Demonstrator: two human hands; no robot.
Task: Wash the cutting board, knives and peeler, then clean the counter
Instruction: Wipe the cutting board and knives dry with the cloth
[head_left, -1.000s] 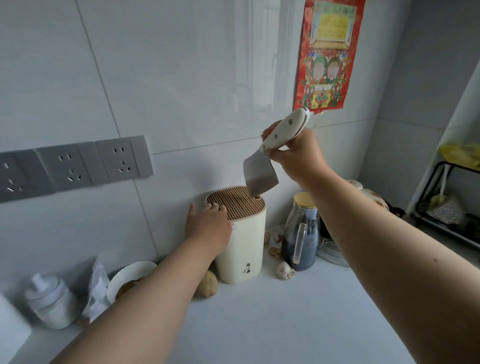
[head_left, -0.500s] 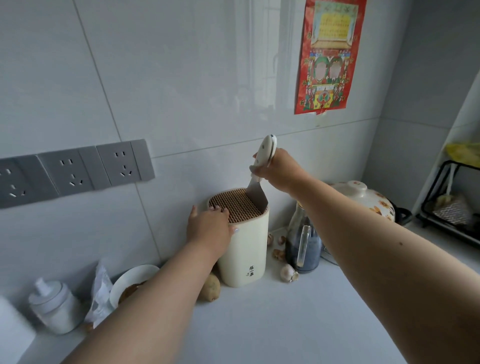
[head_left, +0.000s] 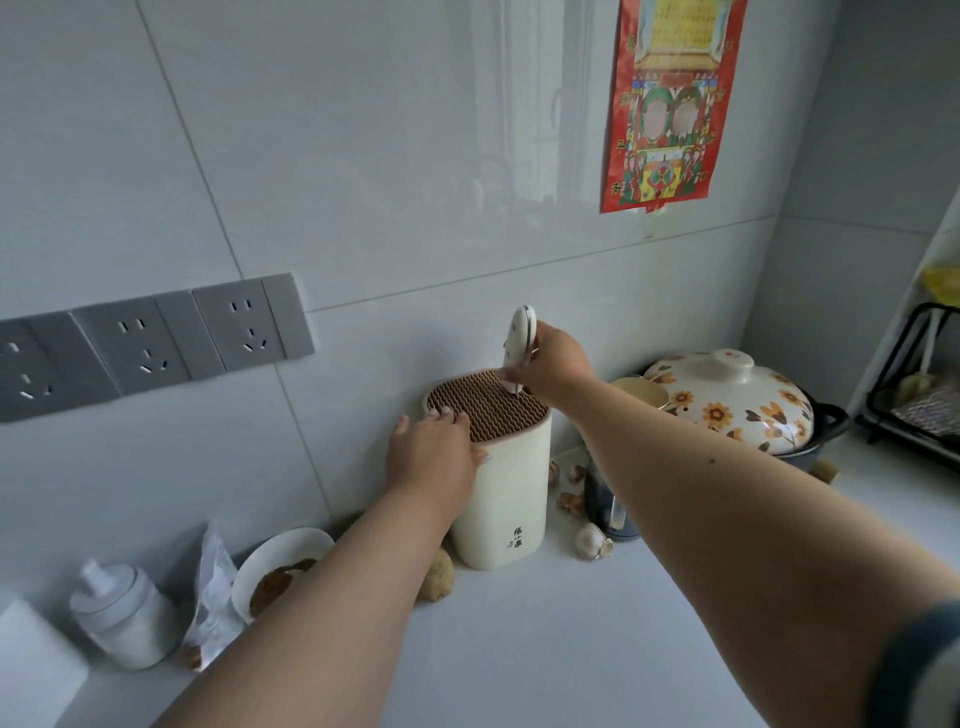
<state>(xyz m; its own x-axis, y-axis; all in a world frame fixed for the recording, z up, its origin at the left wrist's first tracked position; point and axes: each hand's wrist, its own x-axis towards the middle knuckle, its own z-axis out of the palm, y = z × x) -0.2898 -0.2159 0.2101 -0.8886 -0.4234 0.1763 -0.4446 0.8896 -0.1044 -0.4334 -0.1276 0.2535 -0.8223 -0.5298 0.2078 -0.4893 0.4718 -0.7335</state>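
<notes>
Two hands work at the back of the pale desk (head_left: 519, 649), which carries everything here. Largest after it is the flowered pot (head_left: 727, 402) at the right, then the cream knife holder (head_left: 501, 499) standing upright against the wall tiles. Our left hand (head_left: 431, 457) steadies the holder, its fingers (head_left: 448, 414) curled over the near rim and the thumb on the side wall. Our right hand (head_left: 553, 364) grips the knife (head_left: 519, 348) by its white handle; the blade is sunk out of sight in the slotted top, the handle standing nearly upright above it. We judge the knife stiff, fairly heavy and slick if wet, so the handle is the only safe hold. A garlic bulb (head_left: 592, 540) lies just beside the holder's base.
</notes>
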